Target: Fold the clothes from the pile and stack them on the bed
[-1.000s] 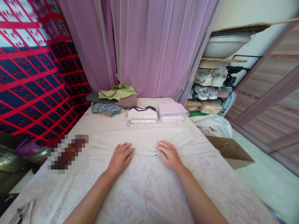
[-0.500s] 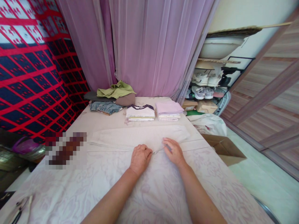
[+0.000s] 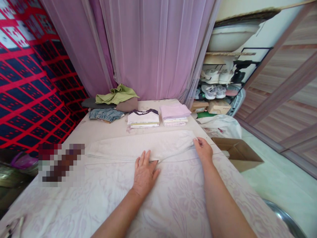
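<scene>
A pair of white ribbed trousers [image 3: 138, 145], folded lengthwise, lies flat across the bed. My left hand [image 3: 145, 170] rests open on the near edge around the middle, fingers spread and touching the fabric. At the right end, the narrow leg cuff is pinched between the fingers and thumb of my right hand [image 3: 203, 148]. Just beyond the trousers sit a stack of folded white tops [image 3: 143, 118], the uppermost with a dark neckline, and a folded lilac stack [image 3: 175, 114].
At the back left is a pile with a green garment [image 3: 117, 95] and denim [image 3: 106, 114]. A purple curtain [image 3: 153, 49] hangs behind the bed [image 3: 173, 201]. To the right stand an open cardboard box [image 3: 237, 152] and a shoe rack [image 3: 218, 84]. A blurred patch covers something at left.
My right hand has moved right to the cuff and closed on it. My left hand has spread its fingers at the near edge. The view has shifted slightly right.
</scene>
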Available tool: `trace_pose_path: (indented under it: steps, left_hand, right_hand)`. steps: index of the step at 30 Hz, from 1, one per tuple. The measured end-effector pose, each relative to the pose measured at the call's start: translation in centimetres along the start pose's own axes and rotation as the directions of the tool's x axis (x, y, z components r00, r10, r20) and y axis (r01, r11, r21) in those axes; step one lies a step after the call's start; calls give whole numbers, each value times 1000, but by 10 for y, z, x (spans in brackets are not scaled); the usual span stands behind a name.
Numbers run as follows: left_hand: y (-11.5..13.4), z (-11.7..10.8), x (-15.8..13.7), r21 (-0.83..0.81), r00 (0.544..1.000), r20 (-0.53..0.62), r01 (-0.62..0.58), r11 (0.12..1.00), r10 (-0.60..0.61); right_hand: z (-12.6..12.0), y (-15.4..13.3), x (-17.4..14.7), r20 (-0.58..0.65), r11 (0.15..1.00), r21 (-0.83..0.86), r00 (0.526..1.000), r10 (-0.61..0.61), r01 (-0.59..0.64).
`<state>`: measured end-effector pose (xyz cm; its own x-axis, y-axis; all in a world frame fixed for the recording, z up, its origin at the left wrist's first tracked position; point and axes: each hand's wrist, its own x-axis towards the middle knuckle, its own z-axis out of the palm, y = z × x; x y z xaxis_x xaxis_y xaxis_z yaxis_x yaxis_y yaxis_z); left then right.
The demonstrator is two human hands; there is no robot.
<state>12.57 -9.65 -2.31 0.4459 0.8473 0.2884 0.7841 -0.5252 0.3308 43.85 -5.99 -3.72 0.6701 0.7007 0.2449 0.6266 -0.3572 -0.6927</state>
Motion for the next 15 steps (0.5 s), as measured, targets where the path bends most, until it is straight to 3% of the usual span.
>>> trace_pose_path:
  steps: [7,15]
  left_hand:
    - [-4,5,0,-32,998,60,8,999,-6]
    - [-16,-9,-5,-29,960,240,-141,990,143]
  right_hand:
    - [8,4,4,0,992,127,1000,10,-9]
    - [4,-6,3,3,999,31,1000,31,-31]
